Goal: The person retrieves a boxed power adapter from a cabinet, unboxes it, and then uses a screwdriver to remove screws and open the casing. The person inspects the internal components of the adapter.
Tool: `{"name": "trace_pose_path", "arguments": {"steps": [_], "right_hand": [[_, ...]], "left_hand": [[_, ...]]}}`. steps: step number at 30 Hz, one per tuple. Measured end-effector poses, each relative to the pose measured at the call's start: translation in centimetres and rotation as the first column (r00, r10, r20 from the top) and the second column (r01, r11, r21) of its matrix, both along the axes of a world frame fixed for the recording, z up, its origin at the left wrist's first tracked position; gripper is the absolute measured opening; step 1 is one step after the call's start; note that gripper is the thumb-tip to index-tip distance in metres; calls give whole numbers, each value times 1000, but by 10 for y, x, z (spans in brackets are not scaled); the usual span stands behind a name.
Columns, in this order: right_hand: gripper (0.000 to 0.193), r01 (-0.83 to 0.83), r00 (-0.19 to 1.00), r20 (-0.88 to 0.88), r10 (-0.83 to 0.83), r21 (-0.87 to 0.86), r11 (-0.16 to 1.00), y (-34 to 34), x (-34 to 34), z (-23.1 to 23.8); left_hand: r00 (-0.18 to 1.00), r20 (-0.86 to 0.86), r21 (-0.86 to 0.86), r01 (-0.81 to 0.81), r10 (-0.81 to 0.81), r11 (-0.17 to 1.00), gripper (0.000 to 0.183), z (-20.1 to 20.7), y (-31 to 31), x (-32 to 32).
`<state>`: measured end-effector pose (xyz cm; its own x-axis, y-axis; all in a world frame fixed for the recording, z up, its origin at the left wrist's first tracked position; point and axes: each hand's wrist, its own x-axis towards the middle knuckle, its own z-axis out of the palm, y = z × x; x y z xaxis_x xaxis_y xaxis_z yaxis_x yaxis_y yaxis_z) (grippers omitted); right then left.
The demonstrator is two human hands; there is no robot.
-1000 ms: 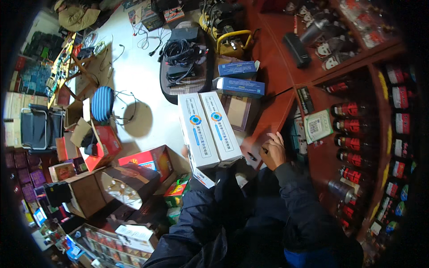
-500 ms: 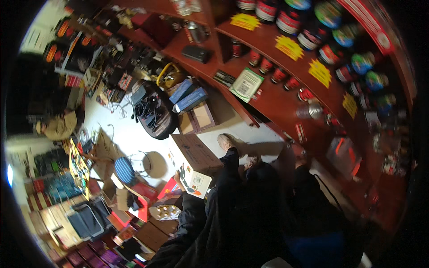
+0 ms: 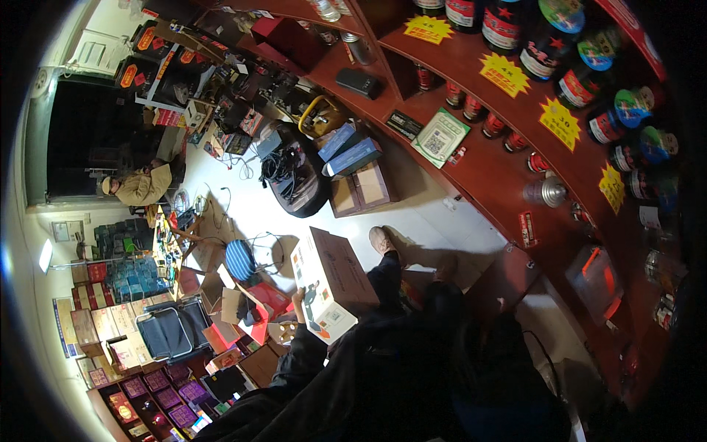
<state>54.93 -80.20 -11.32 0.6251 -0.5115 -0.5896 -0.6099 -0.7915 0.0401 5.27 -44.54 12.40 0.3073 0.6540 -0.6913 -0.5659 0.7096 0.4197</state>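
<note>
Cardboard box (image 3: 333, 283) being carried at chest height, about seven o'clock of the black bag (image 3: 298, 177); left hand (image 3: 299, 297) gripping the near end at eight o'clock, right hand (image 3: 381, 240) clasping the far edge at one o'clock, steadying the load from opposite ends.

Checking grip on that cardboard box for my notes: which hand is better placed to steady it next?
Left, probably. The left hand grips the cardboard box at its printed end; the right hand is not visible.
</note>
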Motion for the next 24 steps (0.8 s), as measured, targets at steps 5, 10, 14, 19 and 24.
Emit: {"name": "trace_pose_path", "arguments": {"steps": [5,10,14,19,24], "right_hand": [[61,24,1000,-9,-24,28,999,15,-12,-4],[61,25,999,-37,-22,84,996,58,-29,-10],[60,39,995,-95,-22,178,983,102,-50,-24],[59,35,979,-196,58,436,899,200,-70,-66],[58,20,911,-266,316,793,609,372,-107,-82]], "left_hand": [[992,-118,-6,-50,49,999,69,-1,11,-15],[992,-58,14,-110,111,994,74,-13,34,-53],[954,-245,-21,-181,171,983,65,-3,64,-101],[929,-183,122,-304,322,945,55,7,93,-141],[904,-55,267,-396,424,879,61,4,95,-172]]}}
